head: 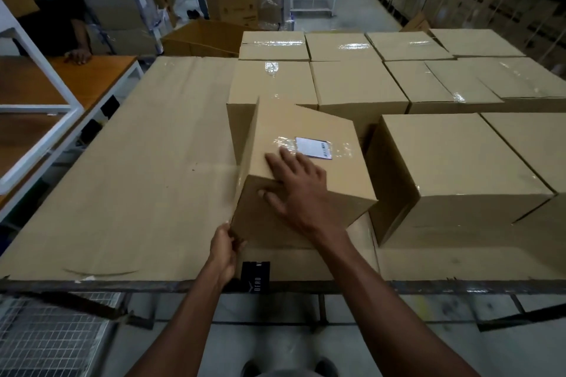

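Note:
A sealed brown cardboard box (309, 131) with a white label (314, 147) on its taped top sits tilted on a flat cardboard sheet (137, 168). Its near end is lifted and its far end leans against another box. My left hand (225, 252) grips the box's lower near corner. My right hand (298, 190) lies over the near top edge with fingers spread, pressing on the top and the front face.
Several sealed boxes (453, 168) stand in rows to the right and behind. A white-framed wooden table (76, 82) is at left, with another person's hand resting on it. People and open cartons stand at the back. A wire mesh cage (52, 337) sits low left.

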{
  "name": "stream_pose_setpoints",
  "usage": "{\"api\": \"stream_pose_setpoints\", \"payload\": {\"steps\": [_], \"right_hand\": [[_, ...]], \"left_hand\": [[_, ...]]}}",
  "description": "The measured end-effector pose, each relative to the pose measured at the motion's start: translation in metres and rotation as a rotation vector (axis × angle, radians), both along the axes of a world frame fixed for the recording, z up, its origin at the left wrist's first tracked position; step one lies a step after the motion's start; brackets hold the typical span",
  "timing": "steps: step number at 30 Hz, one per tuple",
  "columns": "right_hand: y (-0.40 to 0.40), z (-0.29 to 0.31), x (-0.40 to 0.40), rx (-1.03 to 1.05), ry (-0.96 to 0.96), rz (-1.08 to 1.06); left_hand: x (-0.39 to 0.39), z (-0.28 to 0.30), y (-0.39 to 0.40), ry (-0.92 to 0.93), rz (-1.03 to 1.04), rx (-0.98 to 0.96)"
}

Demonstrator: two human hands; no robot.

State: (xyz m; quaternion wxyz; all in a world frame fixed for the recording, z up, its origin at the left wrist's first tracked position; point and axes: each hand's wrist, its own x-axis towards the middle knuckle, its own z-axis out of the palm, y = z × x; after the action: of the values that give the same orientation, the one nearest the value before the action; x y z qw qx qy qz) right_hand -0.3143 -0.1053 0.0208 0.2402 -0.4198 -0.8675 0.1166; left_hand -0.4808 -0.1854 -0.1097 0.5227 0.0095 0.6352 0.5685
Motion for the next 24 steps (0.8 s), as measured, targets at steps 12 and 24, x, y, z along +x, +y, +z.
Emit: {"api": "stream_pose_setpoints", "payload": {"steps": [12,24], "right_hand": [[-0.020,-0.034,-0.015,0.072,-0.123,0.070],[-0.004,-0.007,0.003,-0.114,0.075,0.049]], "left_hand": [[-0.019,0.006,-0.012,0.333,-0.201,-0.050],[-0.018,0.077,0.011,0.661,-0.217,0.195]]}}
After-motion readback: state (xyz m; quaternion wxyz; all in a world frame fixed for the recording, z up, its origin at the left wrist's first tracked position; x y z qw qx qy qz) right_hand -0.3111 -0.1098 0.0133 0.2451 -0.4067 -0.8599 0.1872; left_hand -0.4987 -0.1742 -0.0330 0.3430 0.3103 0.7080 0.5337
